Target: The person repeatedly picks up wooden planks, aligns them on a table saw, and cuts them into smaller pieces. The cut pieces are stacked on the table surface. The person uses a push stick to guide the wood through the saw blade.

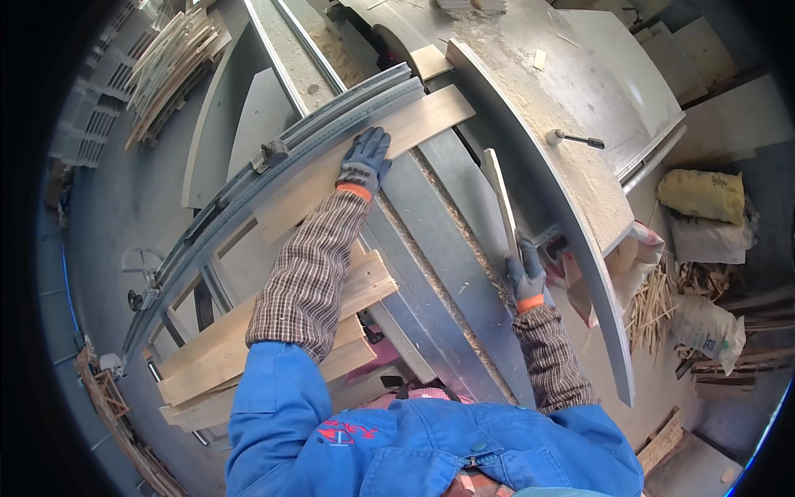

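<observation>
Stacked lengths of sawn timber (174,70) rise from the grey floor (149,215) at the far left of a woodworking shop, beside a long metal rail (356,118) that runs slantwise to a machine table (447,248). Several loose pale boards (207,348) lie piled near the lower end of the rail, partly behind the worker's checked sleeve. The gloved left hand (364,157) rests on a wide wooden board (431,120) set across the table alongside the rail, its fingers extended and pressed to the upper face rather than wrapped around it. The table's bare metal is scored by long slots packed with sawdust, with pale specks scattered between them. To the right, the gloved right hand (524,272) grasps the near end of a thin wooden strip (499,195), fingers curled about it, just beside a long upright fence (595,265). Past the fence, a black-handled lever (580,139) stands on a sawdust-coated surface. Farther right, a heap of thin offcuts (652,311) spreads near a yellow sack (702,196) and a white sack (712,331), while large panels (729,120) occupy the upper right of the room.
</observation>
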Motion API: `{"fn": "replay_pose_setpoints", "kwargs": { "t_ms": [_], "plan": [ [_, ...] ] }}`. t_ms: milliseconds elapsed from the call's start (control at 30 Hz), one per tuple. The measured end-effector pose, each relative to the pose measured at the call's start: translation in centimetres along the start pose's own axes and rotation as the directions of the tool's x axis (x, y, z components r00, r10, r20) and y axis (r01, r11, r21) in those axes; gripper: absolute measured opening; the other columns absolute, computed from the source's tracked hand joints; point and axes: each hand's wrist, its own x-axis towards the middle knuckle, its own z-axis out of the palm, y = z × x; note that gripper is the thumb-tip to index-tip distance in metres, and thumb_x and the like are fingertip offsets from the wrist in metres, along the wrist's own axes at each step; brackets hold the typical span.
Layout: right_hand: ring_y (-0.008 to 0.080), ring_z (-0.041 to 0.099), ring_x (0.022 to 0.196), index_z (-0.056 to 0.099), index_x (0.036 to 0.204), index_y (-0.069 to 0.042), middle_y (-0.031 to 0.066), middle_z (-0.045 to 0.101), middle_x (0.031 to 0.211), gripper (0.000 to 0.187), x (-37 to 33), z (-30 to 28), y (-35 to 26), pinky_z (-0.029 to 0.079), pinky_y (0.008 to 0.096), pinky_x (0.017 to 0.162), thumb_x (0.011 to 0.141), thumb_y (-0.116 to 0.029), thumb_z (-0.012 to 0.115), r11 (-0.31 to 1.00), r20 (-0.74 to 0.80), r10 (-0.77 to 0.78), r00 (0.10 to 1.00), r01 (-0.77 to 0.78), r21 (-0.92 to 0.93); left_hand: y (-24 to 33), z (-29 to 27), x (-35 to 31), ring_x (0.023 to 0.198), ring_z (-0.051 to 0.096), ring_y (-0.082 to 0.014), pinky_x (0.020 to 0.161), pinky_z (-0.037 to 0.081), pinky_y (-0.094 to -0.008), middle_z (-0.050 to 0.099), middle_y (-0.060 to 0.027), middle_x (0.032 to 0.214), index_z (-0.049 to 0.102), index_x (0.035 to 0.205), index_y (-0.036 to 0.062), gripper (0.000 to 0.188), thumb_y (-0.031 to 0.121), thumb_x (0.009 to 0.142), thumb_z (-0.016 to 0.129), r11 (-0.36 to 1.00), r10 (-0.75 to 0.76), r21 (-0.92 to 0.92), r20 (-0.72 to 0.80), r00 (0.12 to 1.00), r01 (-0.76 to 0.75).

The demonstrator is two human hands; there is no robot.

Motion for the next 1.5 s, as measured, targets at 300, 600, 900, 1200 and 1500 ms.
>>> {"fn": "replay_pose_setpoints", "kwargs": {
  "t_ms": [300, 600, 900, 1200, 1500],
  "plan": [
    [0.0035, 0.047, 0.058, 0.050, 0.147, -0.015, -0.0033, 0.059, 0.080, 0.055, 9.4, 2.9, -4.4, 0.037, 0.0186, 0.050, 0.094, -0.016, 0.063, 0.890, 0.141, 0.250, 0.958, -0.285, 0.357, 0.8, 0.8, 3.6, 0.147, 0.034, -0.0286, 0.122, 0.027, -0.0442, 0.041, -0.0111, 0.156, 0.048, 0.146, 0.0097, 0.057, 0.033, 0.095, 0.059, 0.999, -0.027, 0.031, 0.128, 0.991, 0.024],
    [0.0039, 0.052, 0.072, 0.057, 0.142, -0.008, -0.0019, 0.065, 0.098, 0.052, 11.2, 3.2, -4.2, 0.043, 0.0192, 0.064, 0.091, -0.016, 0.066, 0.888, 0.101, 0.245, 0.964, -0.265, 0.377, 0.5, 0.1, 3.7, 0.145, 0.037, -0.0298, 0.121, 0.029, -0.0445, 0.043, -0.0122, 0.155, 0.050, 0.144, 0.0082, 0.055, 0.028, 0.094, 0.060, 1.000, 0.014, 0.023, 0.052, 0.999, -0.016],
    [0.0046, 0.051, 0.068, 0.053, 0.145, -0.009, -0.0018, 0.061, 0.097, 0.056, 10.8, 2.9, -3.8, 0.039, 0.0200, 0.059, 0.092, -0.017, 0.066, 0.919, 0.108, 0.202, 0.973, -0.227, 0.323, 0.5, -0.2, 3.6, 0.145, 0.037, -0.0293, 0.122, 0.027, -0.0439, 0.044, -0.0123, 0.154, 0.051, 0.143, 0.0082, 0.054, 0.030, 0.094, 0.059, 1.000, 0.015, 0.022, 0.044, 0.999, -0.016],
    [0.0031, 0.048, 0.065, 0.051, 0.145, -0.006, -0.0041, 0.064, 0.101, 0.055, 9.8, 3.9, -5.2, 0.038, 0.0186, 0.057, 0.093, -0.015, 0.064, 0.914, 0.095, 0.252, 0.963, -0.269, 0.305, -0.2, 0.5, 2.8, 0.145, 0.037, -0.0287, 0.122, 0.027, -0.0435, 0.044, -0.0117, 0.155, 0.052, 0.143, 0.0087, 0.054, 0.032, 0.095, 0.058, 1.000, 0.004, 0.022, 0.057, 0.998, -0.005],
    [0.0029, 0.046, 0.058, 0.053, 0.145, -0.014, -0.0055, 0.060, 0.082, 0.052, 9.6, 5.3, -3.3, 0.037, 0.0193, 0.051, 0.094, -0.013, 0.063, 0.967, -0.004, 0.126, 0.992, -0.122, 0.223, -0.8, 0.6, 2.6, 0.145, 0.037, -0.0287, 0.121, 0.029, -0.0422, 0.044, -0.0109, 0.154, 0.053, 0.142, 0.0085, 0.053, 0.031, 0.095, 0.059, 1.000, -0.004, -0.026, 0.034, 0.999, 0.004]
  ]
}}
